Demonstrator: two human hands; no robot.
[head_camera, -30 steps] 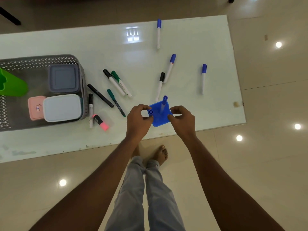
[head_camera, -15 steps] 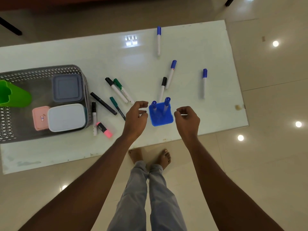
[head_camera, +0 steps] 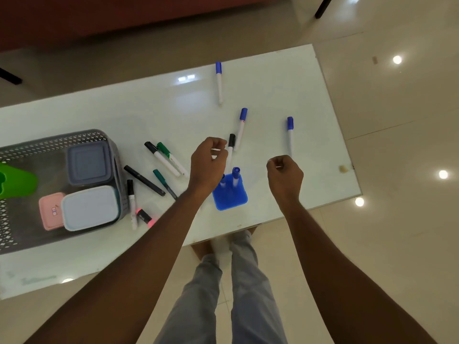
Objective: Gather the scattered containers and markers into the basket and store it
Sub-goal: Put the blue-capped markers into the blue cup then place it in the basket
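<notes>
Square blue plastic holder [head_camera: 230, 198] with two blue-capped markers upright, near front edge of glossy white table [head_camera: 149, 112], between loosely curled, empty left hand [head_camera: 207, 161] and right hand [head_camera: 284, 173]; probably light, rigid, tippable, best gripped by opposite walls.

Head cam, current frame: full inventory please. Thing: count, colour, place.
Table: 1, white glossy, centre of view.
Basket: 1, grey perforated, table's left end.
Lidded containers: 3 in the basket; grey-blue, white, pink.
Green container: 1, basket's left edge, partly out of frame.
Blue holder: 1, near edge, two blue-capped markers standing in it.
Loose blue-capped markers: 3, far right;.
Black-capped marker: 1, beyond the holder.
Markers right of the basket: 5, black or green.
Pink highlighter: 1, by the basket.
Left hand: empty, above the holder.
Right hand: curled, empty.
</notes>
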